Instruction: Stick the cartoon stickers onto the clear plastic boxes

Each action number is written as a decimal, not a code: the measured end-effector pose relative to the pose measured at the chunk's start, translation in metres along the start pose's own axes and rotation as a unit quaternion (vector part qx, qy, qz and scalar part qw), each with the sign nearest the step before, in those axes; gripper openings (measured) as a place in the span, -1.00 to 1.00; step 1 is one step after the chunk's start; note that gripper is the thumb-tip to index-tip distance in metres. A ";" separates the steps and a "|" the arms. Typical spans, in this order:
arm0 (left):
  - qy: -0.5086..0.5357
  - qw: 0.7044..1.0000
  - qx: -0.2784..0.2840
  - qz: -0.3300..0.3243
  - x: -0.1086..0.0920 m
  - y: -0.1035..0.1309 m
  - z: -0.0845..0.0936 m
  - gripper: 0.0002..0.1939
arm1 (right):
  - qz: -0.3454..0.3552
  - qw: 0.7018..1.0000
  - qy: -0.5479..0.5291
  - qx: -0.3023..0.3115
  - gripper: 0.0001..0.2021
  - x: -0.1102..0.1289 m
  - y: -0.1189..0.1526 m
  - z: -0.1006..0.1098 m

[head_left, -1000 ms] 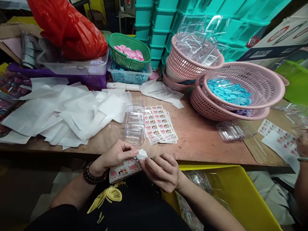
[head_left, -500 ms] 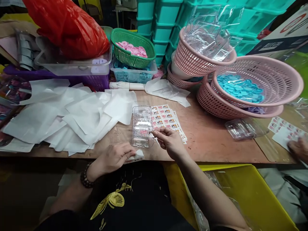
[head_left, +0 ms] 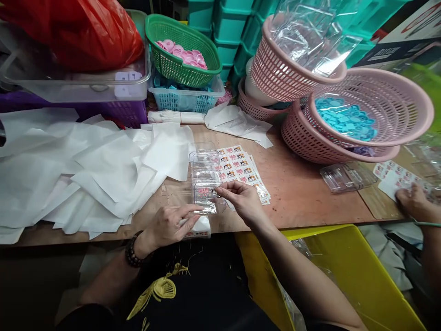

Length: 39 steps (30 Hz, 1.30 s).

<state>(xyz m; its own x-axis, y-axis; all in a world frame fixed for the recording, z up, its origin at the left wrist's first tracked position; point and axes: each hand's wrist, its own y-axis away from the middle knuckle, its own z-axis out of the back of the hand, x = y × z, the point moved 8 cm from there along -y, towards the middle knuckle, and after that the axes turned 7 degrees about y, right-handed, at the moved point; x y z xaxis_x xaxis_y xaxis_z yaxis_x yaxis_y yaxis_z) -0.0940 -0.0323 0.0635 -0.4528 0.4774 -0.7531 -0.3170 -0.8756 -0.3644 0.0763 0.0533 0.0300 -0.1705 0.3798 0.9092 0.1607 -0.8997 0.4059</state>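
Observation:
My left hand [head_left: 170,223] holds a folded sticker sheet [head_left: 202,228] at the table's front edge. Its index finger reaches out to the near end of a clear plastic box [head_left: 206,175], just touching it as far as I can see. A pink-printed sticker [head_left: 204,191] shows on the box's near section. With thumb and index finger pinched, my right hand [head_left: 241,198] holds a small cat sticker [head_left: 214,192] against or just over the box, right of the pink print. Under the box's right side lies a stack of sticker sheets [head_left: 248,174] with cat and pink designs.
White backing papers [head_left: 113,161] lie heaped at left. Behind stand a green basket [head_left: 186,76] of pink pieces and pink baskets [head_left: 389,99] with blue pieces and clear packaging. Another clear box [head_left: 344,177] and a co-worker's hand [head_left: 413,200] are at right. A yellow bin [head_left: 358,276] sits below the table.
My left index finger has stretched forward to the box's near edge. My right hand has barely moved, still pinching at the box. The view has shifted slightly.

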 end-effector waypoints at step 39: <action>0.238 0.902 0.021 0.361 0.031 0.034 0.000 -0.60 | 0.045 0.972 0.087 0.215 -0.59 0.006 0.080 -0.020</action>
<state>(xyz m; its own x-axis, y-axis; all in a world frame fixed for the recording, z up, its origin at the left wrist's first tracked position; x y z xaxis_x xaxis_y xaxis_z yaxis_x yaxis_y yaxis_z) -0.1185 -0.0478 0.0274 -0.1481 -0.3095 -0.9393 -0.1190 -0.9373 0.3276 0.0685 -0.0209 0.0664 -0.2917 0.2274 0.9291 0.5676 -0.7406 0.3596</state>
